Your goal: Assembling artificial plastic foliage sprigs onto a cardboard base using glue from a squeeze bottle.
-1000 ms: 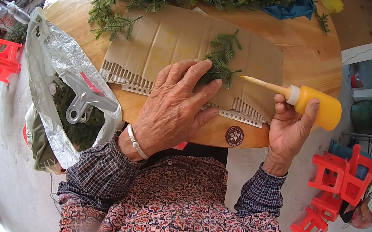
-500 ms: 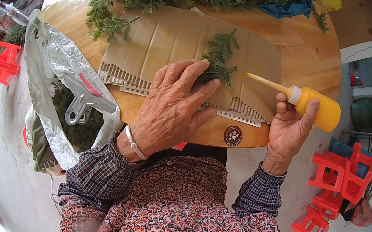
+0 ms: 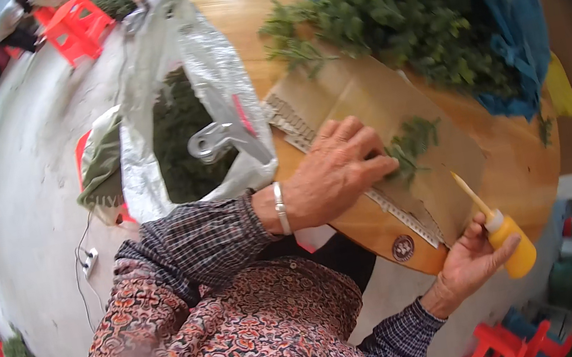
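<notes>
A small green artificial fir sprig (image 3: 413, 146) lies on a flat piece of brown cardboard (image 3: 355, 91) on the round wooden table. My left hand (image 3: 337, 170) reaches over the cardboard, its thumb and fingers closed at the sprig's left end. In my right hand (image 3: 470, 261) is a yellow squeeze bottle (image 3: 515, 246) with a long thin nozzle. The nozzle's tip points up and left, over the cardboard just right of the sprig and apart from it. A perforated metal strip (image 3: 402, 216) shows along the cardboard's near edge.
More fir sprigs (image 3: 405, 30) spill from a blue bag (image 3: 523, 10) at the far side. On the left, a silver-white bag (image 3: 225, 60) holds greenery, with a large grey clip (image 3: 223, 140) on it. Red stools (image 3: 500, 347) stand at lower right; a power strip (image 3: 90, 262) lies on the floor.
The view has swung left, so the table sits farther right in it. My left fingers have drawn together at the sprig's end. The bottle stays in my right hand.
</notes>
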The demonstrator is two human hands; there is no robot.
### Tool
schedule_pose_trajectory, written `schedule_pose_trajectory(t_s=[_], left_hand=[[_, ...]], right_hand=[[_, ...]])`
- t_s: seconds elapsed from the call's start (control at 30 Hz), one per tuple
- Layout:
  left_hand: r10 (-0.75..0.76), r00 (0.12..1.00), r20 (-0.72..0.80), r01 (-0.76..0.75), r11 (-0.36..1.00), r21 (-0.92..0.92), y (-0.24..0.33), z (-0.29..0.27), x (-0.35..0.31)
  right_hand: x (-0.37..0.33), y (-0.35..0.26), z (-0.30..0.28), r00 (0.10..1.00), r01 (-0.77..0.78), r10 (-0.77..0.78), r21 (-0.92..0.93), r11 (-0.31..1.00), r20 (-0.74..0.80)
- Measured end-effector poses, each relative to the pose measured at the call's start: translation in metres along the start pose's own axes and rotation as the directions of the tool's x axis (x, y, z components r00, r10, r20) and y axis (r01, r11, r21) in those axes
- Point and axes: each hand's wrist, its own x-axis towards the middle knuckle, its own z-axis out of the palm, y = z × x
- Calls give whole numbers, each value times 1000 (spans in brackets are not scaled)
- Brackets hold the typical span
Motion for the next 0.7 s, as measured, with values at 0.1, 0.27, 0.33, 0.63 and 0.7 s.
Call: schedule_pose_trajectory(t_s=[0.1,0.27,0.33,0.63,0.7], left_hand=[[64,996,-70,-68,996,-58,-1,-17,-17],[-192,963,-191,70,859,-507,-3,-52,-35],[-280,934,-221,121,832,-542,-17,-71,-35],[-525,768,-367,626,736,256,-100,-113,-79],[-382,846,-371,489,833,257,-79,-105,-49]], right_hand=[[-9,-4,-7,998,-19,17,29,999,59],[-22,-15,6,1000,-4,4,46,999,-9],[-20,-16,3,1000,6,-6,27,1000,-16],[25,-10,-22,1000,8,-8,22,1000,-8],[27,-8,-19,1000,-17,16,56,998,10]])
